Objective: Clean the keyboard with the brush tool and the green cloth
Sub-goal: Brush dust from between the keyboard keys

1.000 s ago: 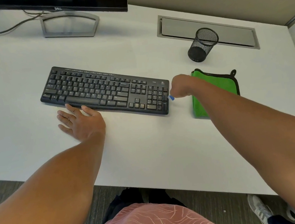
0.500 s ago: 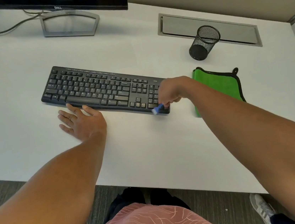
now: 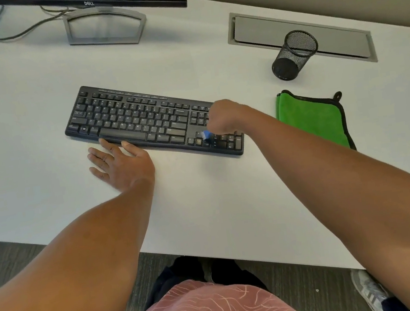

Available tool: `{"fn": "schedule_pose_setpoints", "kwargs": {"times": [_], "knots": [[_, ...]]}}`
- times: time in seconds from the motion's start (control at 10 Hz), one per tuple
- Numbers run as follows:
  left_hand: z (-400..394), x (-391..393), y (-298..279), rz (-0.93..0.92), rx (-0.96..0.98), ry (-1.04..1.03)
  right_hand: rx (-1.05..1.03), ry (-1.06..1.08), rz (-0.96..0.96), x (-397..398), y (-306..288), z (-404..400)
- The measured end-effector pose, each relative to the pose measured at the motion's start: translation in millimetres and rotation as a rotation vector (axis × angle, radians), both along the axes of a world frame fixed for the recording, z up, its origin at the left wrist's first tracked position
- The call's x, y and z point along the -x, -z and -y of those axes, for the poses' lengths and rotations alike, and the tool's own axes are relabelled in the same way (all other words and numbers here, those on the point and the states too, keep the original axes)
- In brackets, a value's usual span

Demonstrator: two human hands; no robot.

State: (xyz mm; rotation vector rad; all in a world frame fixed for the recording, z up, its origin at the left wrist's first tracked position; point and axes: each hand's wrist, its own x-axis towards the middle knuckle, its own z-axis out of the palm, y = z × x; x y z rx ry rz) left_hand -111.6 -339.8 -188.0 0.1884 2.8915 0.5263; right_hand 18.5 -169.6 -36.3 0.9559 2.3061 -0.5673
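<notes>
A person stands at a white desk [image 3: 204,202], both bare forearms reaching forward from the bottom of the view. The left hand [image 3: 119,163] lies flat on the desk with fingers spread and relaxed, its fingertips touching the near edge of a black keyboard [image 3: 143,121] below the space bar. The right hand [image 3: 222,118] is curled into a fist over the keyboard's right end, gripping a small blue brush tool [image 3: 207,135] whose tip meets the keys near the arrow cluster. Just right of the keyboard, apart from both hands, lies a folded green cloth [image 3: 313,118]. Farther back stand a black mesh pen cup [image 3: 293,55] and a monitor stand [image 3: 104,28].
</notes>
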Motion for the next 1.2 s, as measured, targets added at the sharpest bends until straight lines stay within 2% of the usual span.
{"fn": "schedule_pose_setpoints", "kwargs": {"times": [0.1, 0.3, 0.4, 0.5, 0.6, 0.7, 0.8, 1.0, 1.2], "knots": [[0.1, 0.4, -0.4, 0.000, 0.000, -0.003, 0.026, -0.021, 0.013, 0.8, 6.3, 10.3], [-0.5, 0.2, -0.5, 0.002, -0.003, -0.007, 0.063, 0.167, -0.167, 3.0, 12.4, 1.1], [-0.4, 0.6, -0.4, 0.002, -0.003, -0.008, 0.066, 0.155, -0.167, 5.1, 18.6, 8.3], [-0.6, 0.7, 0.0, 0.004, 0.007, -0.002, 0.155, 0.133, -0.151, 9.6, 21.2, 15.3], [-0.1, 0.9, -0.1, 0.005, 0.004, -0.004, 0.131, 0.144, -0.217, 13.1, 23.3, 17.5], [0.7, 2.2, 1.3, 0.004, 0.001, 0.003, 0.078, 0.053, -0.170, 13.8, 23.6, 24.8], [0.7, 1.9, 1.8, 0.009, -0.004, 0.002, 0.116, 0.007, -0.157, 17.9, 25.2, 25.6], [0.5, 1.1, 0.2, 0.011, -0.010, 0.003, 0.033, -0.078, -0.192, 24.2, 22.2, 29.8], [0.6, 0.6, -0.3, 0.017, -0.015, 0.001, -0.121, -0.349, -0.029, 30.3, 17.3, 33.3]]}}
